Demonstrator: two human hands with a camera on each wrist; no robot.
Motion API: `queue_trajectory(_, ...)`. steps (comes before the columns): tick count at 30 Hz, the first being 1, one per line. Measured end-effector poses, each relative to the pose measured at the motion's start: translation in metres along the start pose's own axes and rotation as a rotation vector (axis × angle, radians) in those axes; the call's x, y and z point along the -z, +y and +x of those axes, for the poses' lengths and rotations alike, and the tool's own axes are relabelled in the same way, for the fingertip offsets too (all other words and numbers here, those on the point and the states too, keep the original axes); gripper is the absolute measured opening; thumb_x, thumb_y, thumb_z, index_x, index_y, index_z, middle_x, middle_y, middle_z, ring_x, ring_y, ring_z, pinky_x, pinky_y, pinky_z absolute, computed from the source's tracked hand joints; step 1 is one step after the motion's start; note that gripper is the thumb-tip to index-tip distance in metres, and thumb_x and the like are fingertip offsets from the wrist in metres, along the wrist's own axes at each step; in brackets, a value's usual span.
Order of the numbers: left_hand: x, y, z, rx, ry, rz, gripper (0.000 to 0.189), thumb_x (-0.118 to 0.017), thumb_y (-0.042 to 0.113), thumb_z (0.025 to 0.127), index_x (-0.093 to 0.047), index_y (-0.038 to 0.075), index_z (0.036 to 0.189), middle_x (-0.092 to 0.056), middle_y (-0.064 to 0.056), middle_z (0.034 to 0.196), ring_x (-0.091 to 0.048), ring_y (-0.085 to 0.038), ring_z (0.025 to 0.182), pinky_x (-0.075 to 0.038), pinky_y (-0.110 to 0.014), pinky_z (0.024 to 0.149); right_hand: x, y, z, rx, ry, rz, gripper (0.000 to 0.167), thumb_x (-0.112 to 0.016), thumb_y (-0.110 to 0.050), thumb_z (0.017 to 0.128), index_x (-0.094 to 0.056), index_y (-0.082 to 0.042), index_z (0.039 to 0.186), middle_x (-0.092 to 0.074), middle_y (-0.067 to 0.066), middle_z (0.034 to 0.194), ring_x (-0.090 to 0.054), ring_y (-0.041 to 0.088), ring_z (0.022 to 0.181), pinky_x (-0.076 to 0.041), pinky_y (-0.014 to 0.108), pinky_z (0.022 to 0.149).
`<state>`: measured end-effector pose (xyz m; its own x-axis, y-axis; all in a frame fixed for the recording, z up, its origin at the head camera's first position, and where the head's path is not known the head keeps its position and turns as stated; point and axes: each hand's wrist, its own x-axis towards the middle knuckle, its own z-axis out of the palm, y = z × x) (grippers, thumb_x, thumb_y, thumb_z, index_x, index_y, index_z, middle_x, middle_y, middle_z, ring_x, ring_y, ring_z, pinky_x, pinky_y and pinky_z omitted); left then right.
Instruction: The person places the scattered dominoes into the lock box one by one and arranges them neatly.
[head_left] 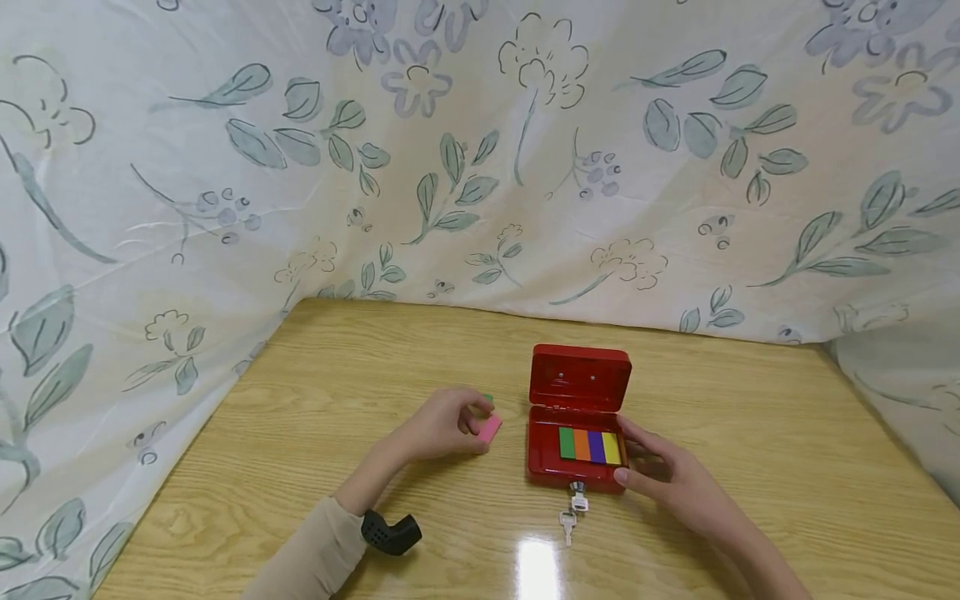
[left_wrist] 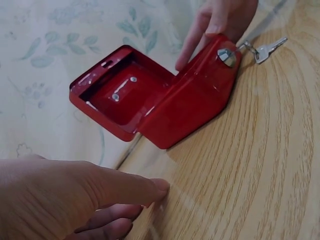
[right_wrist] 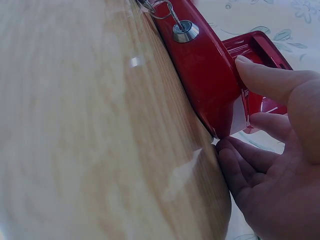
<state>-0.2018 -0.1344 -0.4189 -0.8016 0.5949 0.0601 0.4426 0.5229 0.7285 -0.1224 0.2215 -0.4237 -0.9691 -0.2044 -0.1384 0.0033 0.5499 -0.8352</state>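
A small red metal cash box (head_left: 576, 477) stands on the table with its lid (head_left: 581, 379) up. Inside, green (head_left: 567, 443), orange (head_left: 582, 445), purple (head_left: 596, 447) and yellow (head_left: 612, 448) blocks lie side by side. My right hand (head_left: 671, 479) holds the box's right end, thumb on the front corner and fingers along the side. Left of the box, my left hand (head_left: 450, 425) has thumb and fingers around a pink block (head_left: 491, 428). A green piece (head_left: 488, 398) shows just behind those fingers, mostly hidden. In the left wrist view the pink block is largely covered.
Two keys (head_left: 567, 527) hang from the lock (left_wrist: 226, 57) at the box's front, one lying on the wooden table (head_left: 337, 350). A black strap piece (head_left: 392, 533) is by the left wrist. Floral cloth (head_left: 450, 192) hangs behind the table and at its sides.
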Motion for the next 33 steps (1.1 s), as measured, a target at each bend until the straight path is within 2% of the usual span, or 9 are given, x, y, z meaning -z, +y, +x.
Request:
queue_trajectory(6,-0.0003,-0.0014,-0.0001,0.002,-0.017,-0.007,0.046,-0.084,0.009,0.080,-0.066,0.002,0.121,-0.068,0.003,0.084,-0.063,-0.007,0.075,-0.054,-0.025,0.070,-0.0001,0.0010,-0.0002,0.002,-0.002,0.002,0.078,-0.074,-0.040,0.090,-0.038,-0.021,0.156,-0.043,0.017,0.152,-0.049,0.038,0.127,-0.050,0.050,0.097)
queue_trajectory(25,-0.0004,-0.0025,0.0019,-0.006,-0.050,-0.026,0.048,-0.083,0.007,0.082,-0.065,0.001,0.125,-0.069,0.000,0.089,-0.065,-0.009,0.079,-0.055,-0.025,0.073,0.0000,0.0011,0.0013,-0.009,-0.010,-0.005,0.078,-0.074,-0.041,0.090,-0.037,-0.023,0.156,-0.042,0.016,0.153,-0.049,0.037,0.128,-0.049,0.051,0.098)
queue_trajectory(33,0.0009,-0.0015,0.0023,-0.011,-0.055,-0.025,0.042,-0.083,0.008,0.082,-0.067,0.003,0.120,-0.068,0.002,0.086,-0.064,-0.009,0.079,-0.054,-0.025,0.074,0.0012,0.0006,0.0016,-0.002,-0.019,-0.007,0.079,-0.074,-0.042,0.090,-0.036,-0.022,0.156,-0.042,0.017,0.153,-0.050,0.037,0.127,-0.048,0.051,0.099)
